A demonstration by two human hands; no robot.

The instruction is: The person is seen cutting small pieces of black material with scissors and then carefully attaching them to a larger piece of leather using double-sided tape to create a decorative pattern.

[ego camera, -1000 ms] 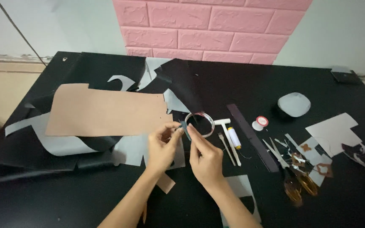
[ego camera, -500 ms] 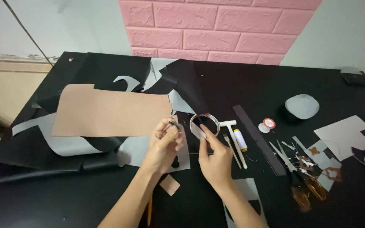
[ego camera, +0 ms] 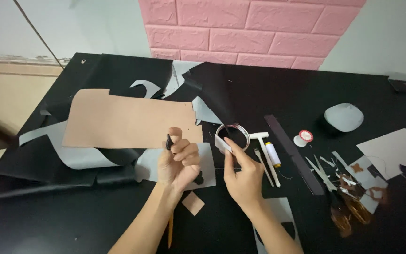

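My left hand (ego camera: pixel 178 162) is closed around a small black leather piece (ego camera: pixel 169 141), whose tip shows above my fingers. My right hand (ego camera: pixel 243 174) pinches a small grey scrap (ego camera: pixel 222 143) at the near edge of a roll of clear tape (ego camera: pixel 232 135) that lies on the black table (ego camera: pixel 71 221). A thin thread runs between my hands. Both hands hover over a grey sheet (ego camera: pixel 149 164) just below a large tan leather sheet (ego camera: pixel 128 120).
Right of my hands lie a white T-shaped tool (ego camera: pixel 264 146), a fork-like punch (ego camera: pixel 261 162), a thread spool (ego camera: pixel 272 154), a long dark strip (ego camera: pixel 292 153), a red-and-white disc (ego camera: pixel 304 137), scissors (ego camera: pixel 341 209) and paper cutouts (ego camera: pixel 388 150). Black leather (ego camera: pixel 38 164) is piled at left.
My left hand has pulled away from the tape roll to the left and closed on the black piece. My right hand stays at the roll's near edge.
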